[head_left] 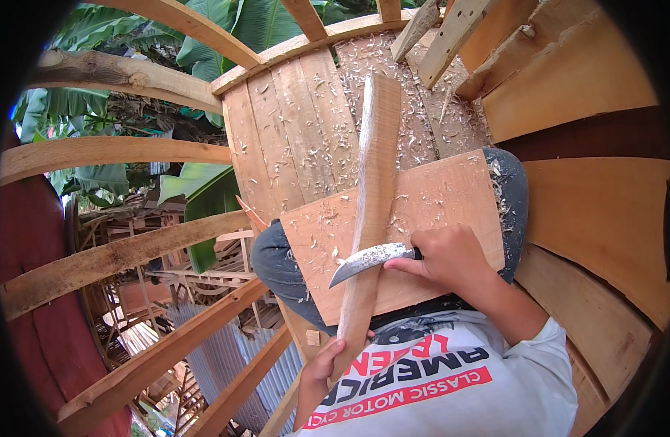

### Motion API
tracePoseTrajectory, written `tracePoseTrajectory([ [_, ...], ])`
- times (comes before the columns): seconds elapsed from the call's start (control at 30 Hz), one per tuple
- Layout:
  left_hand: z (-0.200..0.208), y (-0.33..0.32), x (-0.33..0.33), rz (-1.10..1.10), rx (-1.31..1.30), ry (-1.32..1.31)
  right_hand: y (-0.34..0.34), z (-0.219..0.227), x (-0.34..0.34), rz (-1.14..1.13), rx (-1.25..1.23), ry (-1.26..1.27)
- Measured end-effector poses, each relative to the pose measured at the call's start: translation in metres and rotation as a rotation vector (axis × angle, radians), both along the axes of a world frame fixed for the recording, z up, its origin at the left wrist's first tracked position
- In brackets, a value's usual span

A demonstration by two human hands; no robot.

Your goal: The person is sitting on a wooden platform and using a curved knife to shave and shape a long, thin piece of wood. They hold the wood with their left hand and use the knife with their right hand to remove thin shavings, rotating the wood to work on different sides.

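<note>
Right hand [449, 256] clamped on curved knife [367, 260], blade against long wooden stick [371, 197], left hand [322, 368] gripping stick's near end, stick across lap board [437, 211], shavings [313, 138] beyond board.

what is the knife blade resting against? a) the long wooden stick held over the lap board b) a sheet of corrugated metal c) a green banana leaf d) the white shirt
a: the right hand grips the knife with its curved blade laid across the long wooden stick, which the left hand holds at its lower end over the board on the lap.
</note>
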State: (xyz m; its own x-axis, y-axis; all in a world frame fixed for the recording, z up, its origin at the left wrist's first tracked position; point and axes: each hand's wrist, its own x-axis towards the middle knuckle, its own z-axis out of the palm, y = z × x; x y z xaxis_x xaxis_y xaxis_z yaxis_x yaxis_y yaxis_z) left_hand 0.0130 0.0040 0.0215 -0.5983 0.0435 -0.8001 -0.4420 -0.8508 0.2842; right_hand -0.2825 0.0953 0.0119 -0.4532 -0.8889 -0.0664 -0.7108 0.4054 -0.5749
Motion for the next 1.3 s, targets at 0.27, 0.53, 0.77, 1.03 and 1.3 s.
tracePoseTrajectory([
  [0.27, -0.007, 0.002, 0.005, -0.027, 0.016, 0.047, -0.016, 0.005, -0.014, 0.046, 0.094, 0.144],
  [0.53, -0.013, -0.002, 0.003, 0.000, 0.098, 0.091, -0.037, -0.007, -0.052, 0.013, 0.126, 0.303],
  [0.77, -0.017, -0.003, 0.017, -0.106, -0.067, 0.130, -0.019, 0.022, -0.195, -0.689, 0.307, 0.333],
  [1.03, -0.011, -0.012, 0.004, -0.035, 0.076, 0.011, -0.019, 0.007, 0.000, 0.097, 0.174, 0.112],
  [1.3, -0.007, -0.011, -0.002, -0.056, 0.080, -0.048, -0.033, 0.002, -0.024, 0.160, 0.180, 0.207],
])
